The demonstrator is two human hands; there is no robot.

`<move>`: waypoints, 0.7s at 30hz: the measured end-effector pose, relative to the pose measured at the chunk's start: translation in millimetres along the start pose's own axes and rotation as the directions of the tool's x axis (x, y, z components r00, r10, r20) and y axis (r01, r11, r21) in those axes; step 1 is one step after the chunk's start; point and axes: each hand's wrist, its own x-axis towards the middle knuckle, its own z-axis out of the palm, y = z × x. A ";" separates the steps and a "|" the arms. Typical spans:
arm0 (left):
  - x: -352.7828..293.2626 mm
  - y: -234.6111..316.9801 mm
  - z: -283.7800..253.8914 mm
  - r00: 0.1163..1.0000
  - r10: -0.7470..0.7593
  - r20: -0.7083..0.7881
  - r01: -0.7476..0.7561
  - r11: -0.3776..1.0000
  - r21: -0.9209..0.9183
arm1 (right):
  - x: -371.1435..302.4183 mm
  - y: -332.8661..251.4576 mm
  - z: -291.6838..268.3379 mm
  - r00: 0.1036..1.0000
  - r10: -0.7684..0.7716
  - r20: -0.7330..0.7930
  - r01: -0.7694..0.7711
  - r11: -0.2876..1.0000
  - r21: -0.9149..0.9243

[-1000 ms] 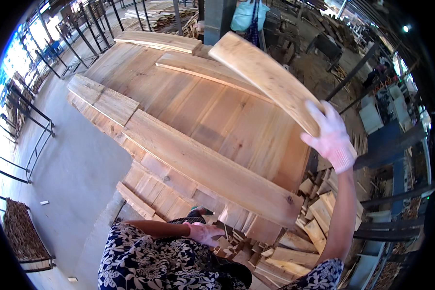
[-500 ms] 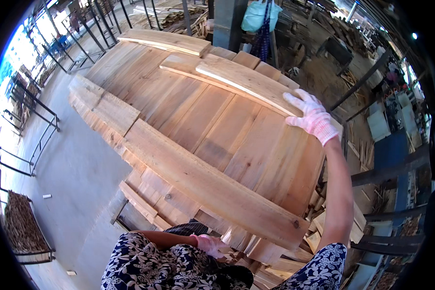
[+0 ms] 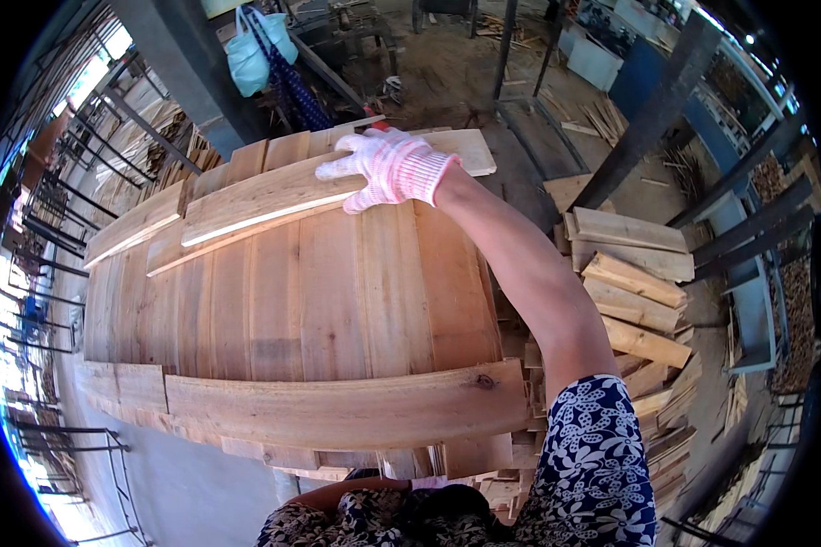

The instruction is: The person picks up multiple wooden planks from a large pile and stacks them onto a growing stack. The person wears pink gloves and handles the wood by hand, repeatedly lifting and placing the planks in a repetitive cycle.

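My right hand [image 3: 388, 169], in a white and pink knit glove, lies across a long pale board [image 3: 265, 196] at the far side of a wide wood stack. Its fingers are stretched and apart on the board's top, the thumb near its close edge. Beneath that board is another thin board [image 3: 169, 255]. Only a bit of my left hand's pink glove [image 3: 429, 481] shows low by my body; its fingers are hidden. Planks [image 3: 328, 301] lie side by side across the stack. A long thick board [image 3: 356, 401] runs along the near edge, a shorter piece [image 3: 123, 383] at its left end.
Cut wood pieces [image 3: 639, 283] are piled right of the stack, beside dark metal posts [image 3: 657, 109]. A grey pillar [image 3: 187, 73] stands at the back left, near a hanging light-blue bag [image 3: 260, 55]. Grey concrete floor [image 3: 192, 492] lies at the lower left.
My view has turned right, so the stack now lies more squarely across it and the woodpile at right shows more. My right hand stays on the far board.
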 end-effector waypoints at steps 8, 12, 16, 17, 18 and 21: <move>8.0 -6.7 -7.8 0.999 0.012 -0.052 -0.014 0.999 -0.035 | 10.6 -5.9 -5.3 1.000 -0.005 0.026 0.006 1.000 -0.026; 10.5 -7.4 -6.7 0.997 0.031 -0.069 -0.036 0.997 -0.064 | 13.3 -4.2 -1.0 0.999 -0.017 0.038 0.018 0.999 -0.044; 25.4 -14.1 -5.2 0.995 0.054 -0.084 -0.062 0.993 -0.099 | 3.0 4.0 9.8 0.997 -0.071 -0.042 0.069 0.997 -0.032; 30.8 -14.3 -3.8 0.995 0.057 -0.084 -0.066 0.992 -0.103 | 4.5 7.7 10.8 0.994 -0.096 -0.056 0.094 0.995 -0.037; 37.2 -15.1 -3.5 0.995 0.071 -0.071 -0.078 0.992 -0.095 | -2.0 15.8 10.6 0.993 -0.088 -0.078 0.085 0.995 -0.047; 59.2 -21.2 2.7 0.992 0.096 -0.082 -0.103 0.990 -0.097 | -8.7 11.9 -4.2 0.958 -0.189 -0.217 0.124 0.952 -0.280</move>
